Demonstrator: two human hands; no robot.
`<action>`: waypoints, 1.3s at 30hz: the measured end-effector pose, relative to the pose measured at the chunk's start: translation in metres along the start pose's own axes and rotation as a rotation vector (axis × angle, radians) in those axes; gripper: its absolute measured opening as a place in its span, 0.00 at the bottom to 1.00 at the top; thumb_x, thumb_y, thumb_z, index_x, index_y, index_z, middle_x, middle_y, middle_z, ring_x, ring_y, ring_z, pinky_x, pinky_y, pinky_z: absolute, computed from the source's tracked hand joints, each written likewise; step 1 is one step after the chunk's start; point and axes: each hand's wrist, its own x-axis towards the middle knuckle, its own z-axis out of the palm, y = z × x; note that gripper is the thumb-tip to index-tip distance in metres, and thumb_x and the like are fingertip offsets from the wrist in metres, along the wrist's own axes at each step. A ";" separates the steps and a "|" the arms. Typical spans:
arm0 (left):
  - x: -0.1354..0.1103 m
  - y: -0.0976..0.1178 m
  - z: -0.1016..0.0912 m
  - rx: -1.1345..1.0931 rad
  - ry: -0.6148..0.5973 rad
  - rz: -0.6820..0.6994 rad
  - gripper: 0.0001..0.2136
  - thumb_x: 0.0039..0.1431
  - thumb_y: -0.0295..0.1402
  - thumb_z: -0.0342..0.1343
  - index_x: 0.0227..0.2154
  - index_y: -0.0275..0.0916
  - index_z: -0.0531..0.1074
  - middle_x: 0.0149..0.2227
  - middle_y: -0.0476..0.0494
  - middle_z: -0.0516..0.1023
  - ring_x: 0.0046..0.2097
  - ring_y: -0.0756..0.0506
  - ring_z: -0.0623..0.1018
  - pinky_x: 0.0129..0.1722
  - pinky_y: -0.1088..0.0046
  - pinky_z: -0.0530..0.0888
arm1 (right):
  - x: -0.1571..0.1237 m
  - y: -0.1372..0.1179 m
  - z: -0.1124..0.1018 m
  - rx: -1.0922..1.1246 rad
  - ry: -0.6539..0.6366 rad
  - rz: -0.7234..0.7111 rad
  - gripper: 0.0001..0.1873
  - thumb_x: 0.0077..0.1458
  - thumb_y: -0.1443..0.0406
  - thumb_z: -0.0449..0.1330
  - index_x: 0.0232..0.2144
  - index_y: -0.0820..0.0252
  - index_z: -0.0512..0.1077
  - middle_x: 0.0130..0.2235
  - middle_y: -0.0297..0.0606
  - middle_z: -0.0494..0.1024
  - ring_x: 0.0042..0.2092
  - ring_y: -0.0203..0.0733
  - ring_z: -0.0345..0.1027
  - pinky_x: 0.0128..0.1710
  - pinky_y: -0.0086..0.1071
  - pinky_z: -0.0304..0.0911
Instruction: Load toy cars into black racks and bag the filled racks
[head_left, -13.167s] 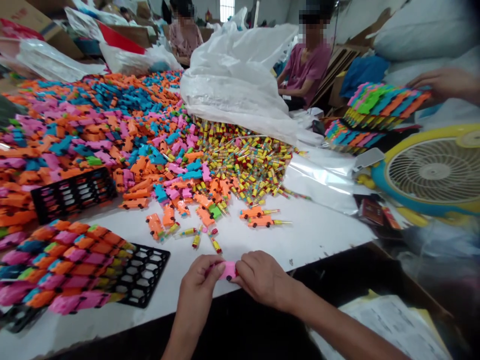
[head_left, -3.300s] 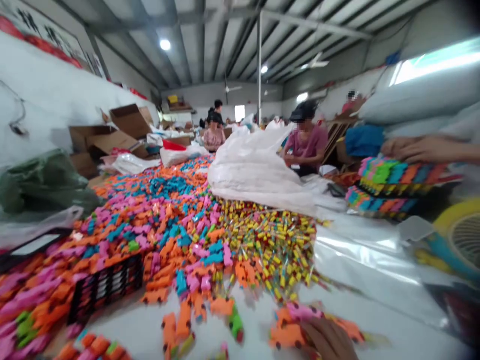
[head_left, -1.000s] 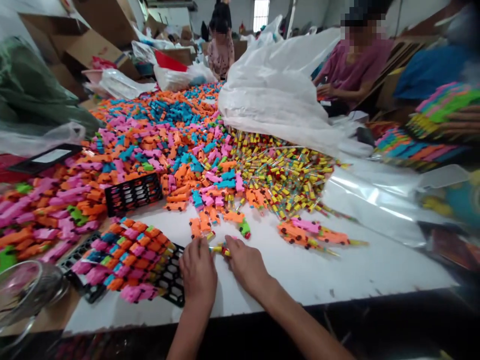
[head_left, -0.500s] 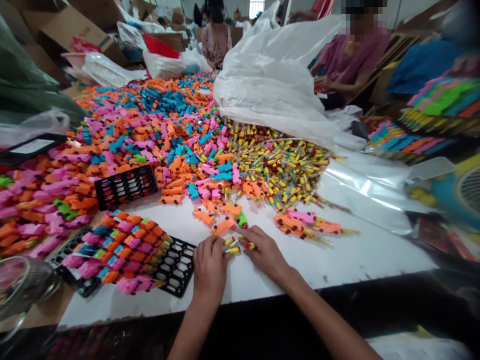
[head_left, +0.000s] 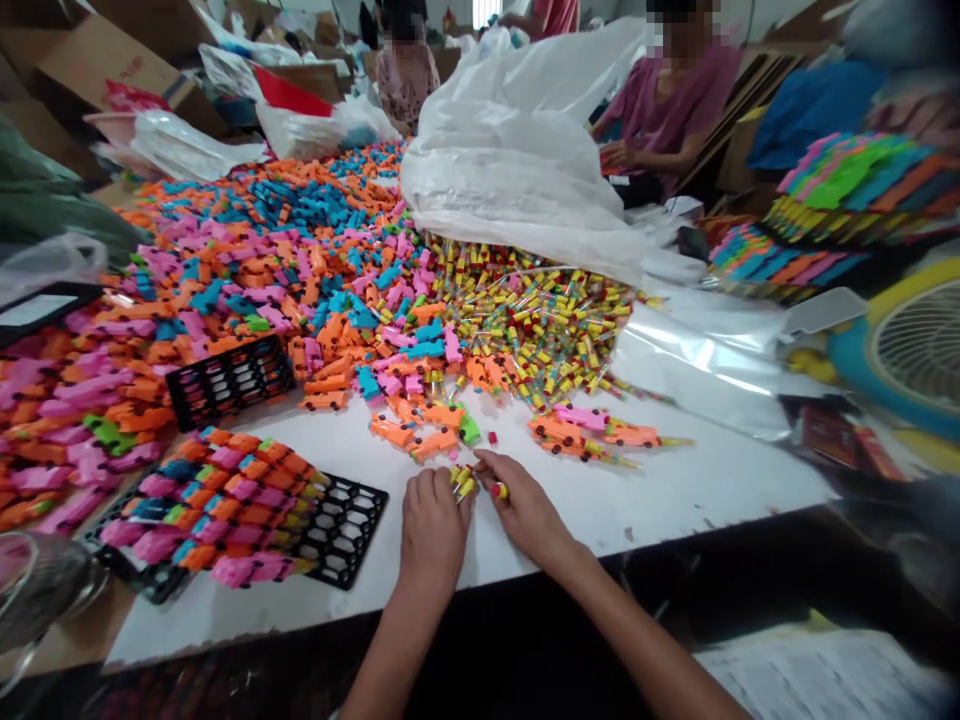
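Observation:
Low over the white tabletop [head_left: 600,505], my left hand [head_left: 433,525] is closed around a few small clear tubes with yellow bands [head_left: 463,484]. Beside it, my right hand [head_left: 525,508] has its fingers curled on another such tube, whose red-and-yellow end [head_left: 500,490] shows; the rest is hidden. The fingertips of both hands are close together. Just beyond them lie orange toy cars [head_left: 435,444], a green one [head_left: 469,428] and a small red piece [head_left: 493,438]. To the left, a black rack with hexagonal holes [head_left: 349,530] carries rows of toy cars [head_left: 232,500].
Behind is a heap of toy cars [head_left: 247,250] and a pile of yellow-banded tubes [head_left: 540,320] under a large white plastic bag [head_left: 517,160]. More cars with tubes [head_left: 562,430] lie right of centre. A fan [head_left: 915,350] stands right. Two people sit across the table.
My hands have drawn closer together, and the tubes now stand more upright in my left fingers. A small red piece shows beyond my right hand. The whole view has shifted slightly.

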 end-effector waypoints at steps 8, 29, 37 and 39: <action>0.008 0.015 -0.011 -0.126 -0.175 -0.213 0.11 0.62 0.25 0.41 0.41 0.32 0.67 0.37 0.37 0.74 0.41 0.40 0.75 0.41 0.62 0.72 | -0.009 -0.005 0.001 0.185 0.081 0.095 0.24 0.57 0.69 0.49 0.56 0.57 0.61 0.55 0.46 0.67 0.54 0.44 0.65 0.57 0.44 0.60; -0.020 0.027 -0.018 -0.448 -0.195 0.098 0.16 0.61 0.27 0.44 0.52 0.34 0.64 0.45 0.36 0.74 0.43 0.43 0.76 0.42 0.63 0.77 | 0.005 -0.024 0.001 0.498 0.181 0.398 0.14 0.59 0.53 0.54 0.37 0.57 0.62 0.35 0.36 0.75 0.37 0.40 0.70 0.41 0.35 0.66; 0.028 -0.019 -0.005 -0.249 0.107 0.047 0.13 0.61 0.26 0.47 0.47 0.35 0.70 0.46 0.37 0.74 0.49 0.41 0.73 0.49 0.59 0.74 | 0.058 0.005 -0.018 -0.603 0.101 0.124 0.20 0.55 0.76 0.50 0.49 0.61 0.64 0.48 0.47 0.70 0.43 0.46 0.66 0.40 0.36 0.61; 0.035 -0.018 0.005 -0.181 0.084 0.073 0.13 0.60 0.25 0.48 0.47 0.36 0.70 0.45 0.38 0.75 0.46 0.42 0.74 0.46 0.62 0.75 | 0.060 0.005 -0.015 -0.721 0.022 0.131 0.19 0.53 0.78 0.50 0.47 0.63 0.65 0.44 0.47 0.71 0.41 0.46 0.66 0.39 0.35 0.61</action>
